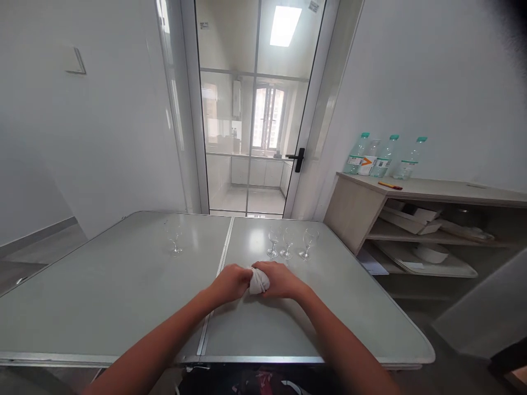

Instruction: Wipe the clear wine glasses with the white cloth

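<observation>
Over the middle of a grey folding table (102,296), my left hand (230,282) and my right hand (280,280) meet, both closed around a bunched white cloth (258,282). Just beyond my hands, three empty wine glasses (288,243) stand upright in a row on the right half of the table. A single wine glass (175,237) stands apart on the left half. Whether the cloth wraps anything is hidden by my fingers.
A wooden shelf unit (432,189) at the right holds three water bottles (385,156), a pen and stacked boards. A glass door (255,109) with a black handle lies straight ahead. White walls flank it.
</observation>
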A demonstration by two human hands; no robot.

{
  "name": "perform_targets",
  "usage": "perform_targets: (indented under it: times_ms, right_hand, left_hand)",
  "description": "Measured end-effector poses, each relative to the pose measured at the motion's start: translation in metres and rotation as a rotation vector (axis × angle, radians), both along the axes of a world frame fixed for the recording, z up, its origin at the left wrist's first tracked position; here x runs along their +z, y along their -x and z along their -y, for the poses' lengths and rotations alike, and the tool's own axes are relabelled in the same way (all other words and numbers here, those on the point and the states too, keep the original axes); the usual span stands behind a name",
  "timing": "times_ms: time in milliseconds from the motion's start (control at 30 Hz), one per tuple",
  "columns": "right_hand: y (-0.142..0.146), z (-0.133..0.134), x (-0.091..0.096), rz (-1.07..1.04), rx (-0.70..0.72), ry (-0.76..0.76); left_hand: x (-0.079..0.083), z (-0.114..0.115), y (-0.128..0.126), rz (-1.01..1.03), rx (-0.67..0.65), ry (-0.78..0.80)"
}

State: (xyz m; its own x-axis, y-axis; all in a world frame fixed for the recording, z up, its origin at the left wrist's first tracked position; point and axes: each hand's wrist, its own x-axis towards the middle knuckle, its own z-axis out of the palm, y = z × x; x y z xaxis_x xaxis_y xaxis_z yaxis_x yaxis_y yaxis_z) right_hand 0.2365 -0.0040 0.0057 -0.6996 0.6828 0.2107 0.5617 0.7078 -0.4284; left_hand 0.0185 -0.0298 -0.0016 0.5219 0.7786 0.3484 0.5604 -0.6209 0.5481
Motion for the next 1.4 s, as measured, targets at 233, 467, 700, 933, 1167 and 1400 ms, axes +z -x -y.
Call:
perform_targets:
  times_ms: [233, 467, 700, 933, 1167, 1400]
  right_hand:
    - [0.012, 0.007, 0.003, -0.003, 0.044, -0.587]
    - [0.006, 0.002, -0.004, -0.182, -0.020, -0.047]
    - [0.009, -0.012, -0.012, -0.733, -0.213, 0.549]
    - [0.009, -0.019, -0.018, -1.027, -0.209, 0.867]
    - [0.002, -0.021, -0.016, -0.833, -0.379, 0.089]
    - [0.006, -0.003, -0.002, -0.791, -0.095, 0.371]
  left_hand:
    - [0.003, -0.011, 0.008, 0.501, -0.008, 0.769]
    - [-0.002, -0.006, 0.001, 0.369, 0.031, 0.507]
    - [-0.007, 0.000, -0.003, 0.221, 0.058, 0.106]
    - [-0.011, -0.001, -0.006, 0.271, 0.132, 0.033]
    - [-0.011, -0.010, 0.000, 0.497, 0.330, 0.059]
    - [-0.015, -0.015, -0.001, 0.566, 0.305, 0.263]
